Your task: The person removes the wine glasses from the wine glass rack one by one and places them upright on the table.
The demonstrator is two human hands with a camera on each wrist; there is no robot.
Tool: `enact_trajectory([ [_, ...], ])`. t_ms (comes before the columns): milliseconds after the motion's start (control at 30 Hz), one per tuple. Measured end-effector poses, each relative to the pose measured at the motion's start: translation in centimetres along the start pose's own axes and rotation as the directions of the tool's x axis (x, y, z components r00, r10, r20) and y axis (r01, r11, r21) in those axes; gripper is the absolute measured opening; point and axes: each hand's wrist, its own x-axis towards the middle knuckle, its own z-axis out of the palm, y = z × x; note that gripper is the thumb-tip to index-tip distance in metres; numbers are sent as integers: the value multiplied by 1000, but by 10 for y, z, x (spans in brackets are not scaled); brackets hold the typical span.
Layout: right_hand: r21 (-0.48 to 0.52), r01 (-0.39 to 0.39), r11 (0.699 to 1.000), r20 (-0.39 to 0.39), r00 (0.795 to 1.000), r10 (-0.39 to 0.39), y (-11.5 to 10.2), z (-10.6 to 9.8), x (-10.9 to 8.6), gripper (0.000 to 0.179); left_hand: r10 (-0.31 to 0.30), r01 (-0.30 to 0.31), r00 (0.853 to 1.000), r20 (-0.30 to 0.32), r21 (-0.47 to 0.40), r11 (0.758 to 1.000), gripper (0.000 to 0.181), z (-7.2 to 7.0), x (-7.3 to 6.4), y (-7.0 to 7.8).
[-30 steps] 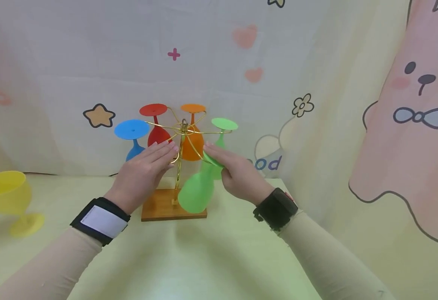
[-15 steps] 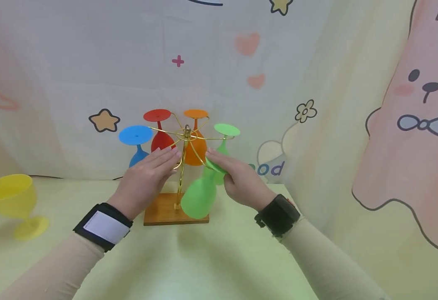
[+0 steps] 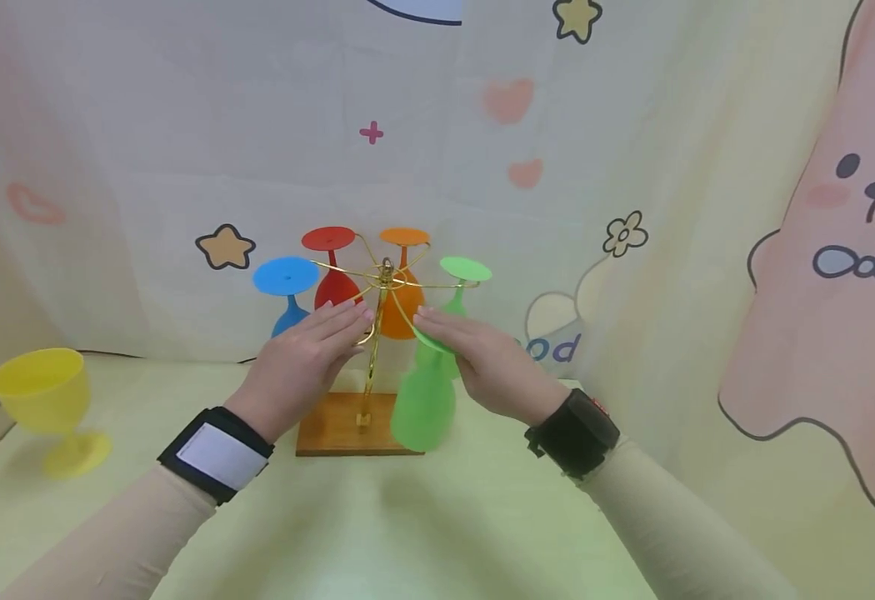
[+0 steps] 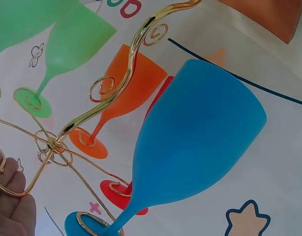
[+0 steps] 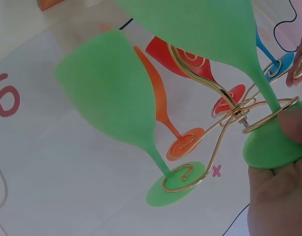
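Since the nearer green goblet (image 3: 424, 408) now hangs straighter by the right corner of the wooden base (image 3: 332, 433), I judge it better seated; my right hand (image 3: 499, 367) pinches its foot (image 5: 269, 147), my left hand (image 3: 295, 367) stays straight-fingered beside the gold stand (image 3: 372, 371)

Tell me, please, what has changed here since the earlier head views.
The front green goblet, slanting down to the left before, has swung right and now hangs nearly straight down. The right hand still pinches its foot. The left hand stays at the rack, the yellow goblet on the table.
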Motion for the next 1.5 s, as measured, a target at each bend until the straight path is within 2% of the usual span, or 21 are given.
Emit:
enact_trajectory([
  [267, -64, -27, 998, 145, 989, 36, -5, -13, 11, 64, 6, -6, 1000, -6, 6, 1000, 61, -2, -1, 1],
  [433, -75, -21, 997, 184, 982, 35, -7, -17, 23, 67, 9, -9, 1000, -2, -2, 1000, 60, -4, 2, 1],
  [567, -93, -24, 995, 185, 982, 41, -5, -18, 29, 70, 5, -5, 1000, 11, -13, 1000, 59, -4, 2, 2],
  [733, -107, -45, 993, 151, 987, 61, 0, -19, 33, 74, 9, -9, 1000, 9, 1, 1000, 60, -3, 2, 3],
  [1000, -90, -70, 994, 112, 991, 80, 9, -13, 37, 77, 9, -10, 1000, 22, 28, 1000, 60, -4, 3, 2],
  [1300, -91, -105, 990, 124, 985, 116, 11, -8, 37, 76, 5, -5, 1000, 14, 39, 999, 57, -3, -1, 3],
  [1500, -101, -158, 982, 90, 982, 168, 15, -8, 32, 83, -13, 12, 1000, 19, 31, 999, 55, -4, 0, 3],
])
